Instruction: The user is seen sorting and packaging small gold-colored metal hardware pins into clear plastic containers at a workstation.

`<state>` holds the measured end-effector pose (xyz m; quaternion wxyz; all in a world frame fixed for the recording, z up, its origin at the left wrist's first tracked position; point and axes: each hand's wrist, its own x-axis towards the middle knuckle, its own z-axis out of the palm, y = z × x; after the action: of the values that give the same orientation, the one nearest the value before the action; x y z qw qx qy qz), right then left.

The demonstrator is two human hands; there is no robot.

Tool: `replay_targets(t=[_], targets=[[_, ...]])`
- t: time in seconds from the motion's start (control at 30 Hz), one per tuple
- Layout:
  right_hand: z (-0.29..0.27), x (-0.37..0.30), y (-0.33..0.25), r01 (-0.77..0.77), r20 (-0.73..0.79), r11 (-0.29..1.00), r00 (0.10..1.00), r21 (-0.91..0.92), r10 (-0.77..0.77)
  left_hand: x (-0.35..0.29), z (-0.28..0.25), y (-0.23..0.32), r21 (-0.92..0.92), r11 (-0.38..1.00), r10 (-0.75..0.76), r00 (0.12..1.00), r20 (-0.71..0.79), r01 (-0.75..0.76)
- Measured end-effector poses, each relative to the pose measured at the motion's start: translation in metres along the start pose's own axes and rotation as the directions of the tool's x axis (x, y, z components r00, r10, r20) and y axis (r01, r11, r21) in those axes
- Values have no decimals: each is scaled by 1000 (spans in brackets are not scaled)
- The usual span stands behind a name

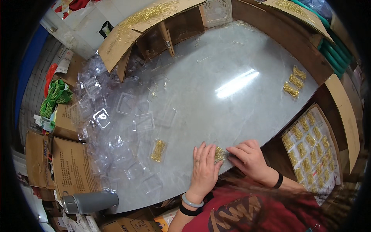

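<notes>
At the table's near edge, a small clear plastic box of thin gold-coloured wire pins [219,154] sits between my hands. My left hand [205,167] lies along its left side, fingers close together, with the thumb at the near side. From the right, my right hand [249,159] presses its bent fingers and thumb at the box. Fingers cover much of the box, so whether its lid is closed cannot be seen. Left of my hands, another clear box with gold pins [158,150] rests on the grey table [189,104].
Clear plastic boxes [123,149] pile up on the left. A grey bottle [91,202] lies at the near left edge. Cardboard shelves [116,42] with loose gold pins stand at the back. Packed boxes [296,82] sit far right, above a carton of several more [311,149].
</notes>
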<state>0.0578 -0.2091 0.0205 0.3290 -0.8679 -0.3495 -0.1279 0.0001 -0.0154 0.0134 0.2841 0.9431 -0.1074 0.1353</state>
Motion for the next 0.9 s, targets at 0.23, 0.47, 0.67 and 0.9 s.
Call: replay_targets(t=[0.23, 0.47, 0.67, 0.9], targets=[[16, 23, 4, 84, -83, 994, 994, 75, -78, -3, 0, 1, -3, 1000, -8, 999, 36, 9], [9, 15, -9, -86, 20, 934, 996, 347, 84, -5, 3, -2, -24, 999, -24, 1000, -9, 24], [13, 31, 1, 57, 95, 929, 991, 366, -98, -3, 2, 2, -58, 998, -14, 999, -41, 12], [5, 22, -18, -18, 140, 841, 988, 541, -69, -8, 6, -5, -115, 992, -50, 997, -52, 43]])
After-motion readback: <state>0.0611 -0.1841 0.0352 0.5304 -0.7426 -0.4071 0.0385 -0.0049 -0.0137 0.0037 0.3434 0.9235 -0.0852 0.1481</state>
